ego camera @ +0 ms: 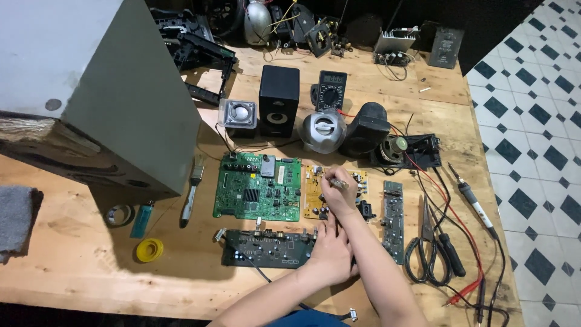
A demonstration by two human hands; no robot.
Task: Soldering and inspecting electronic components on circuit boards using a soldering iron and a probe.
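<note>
My right hand (338, 195) is closed around a small metal tool (336, 182), its tip down on a yellow circuit board (313, 192). Lower down, my left hand (330, 251) lies flat with fingers together, pressing the right end of a long dark circuit board (266, 248). A large green circuit board (257, 188) lies just left of the yellow one. A narrow green board (393, 221) sits to the right of my right forearm.
A big grey box (103, 91) fills the left. Speakers (278, 100), a multimeter (331, 89), a brush (192, 191), a lighter (142, 219), tape rolls (149, 249), scissors (426, 248), a soldering iron (472, 200) and red and black leads (466, 242) lie on the wooden table (78, 266). Tiled floor (532, 121) lies right.
</note>
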